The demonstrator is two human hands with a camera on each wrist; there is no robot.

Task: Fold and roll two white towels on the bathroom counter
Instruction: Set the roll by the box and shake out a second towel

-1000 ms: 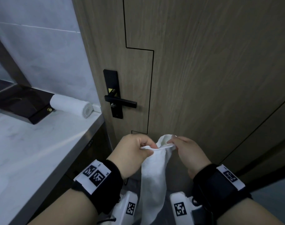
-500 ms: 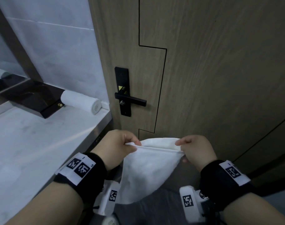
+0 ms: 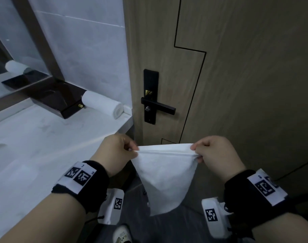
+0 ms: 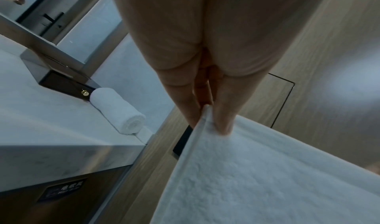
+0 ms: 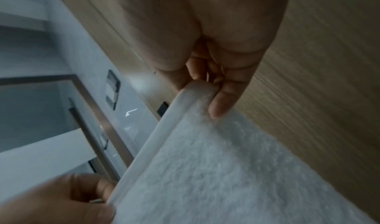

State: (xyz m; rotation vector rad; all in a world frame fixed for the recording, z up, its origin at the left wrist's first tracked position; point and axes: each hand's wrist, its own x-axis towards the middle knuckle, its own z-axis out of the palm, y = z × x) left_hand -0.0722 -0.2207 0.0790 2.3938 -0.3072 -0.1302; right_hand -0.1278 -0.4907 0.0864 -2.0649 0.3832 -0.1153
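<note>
A white towel hangs in the air in front of the wooden door, its top hem stretched flat between both hands. My left hand pinches the hem's left corner, and the left wrist view shows the fingers clamped over the towel edge. My right hand pinches the right corner; in the right wrist view the fingers curl over the hem of the towel. A second white towel, rolled tight, lies at the back right of the white counter, also seen as the rolled towel.
A dark box sits on the counter against the mirror, beside the rolled towel. The wooden door with a black lever handle stands close ahead. The counter's right edge ends just left of my left hand.
My hands have moved apart, spreading the bunched towel's top hem out into a taut line. The view has shifted to the left, showing more counter and mirror.
</note>
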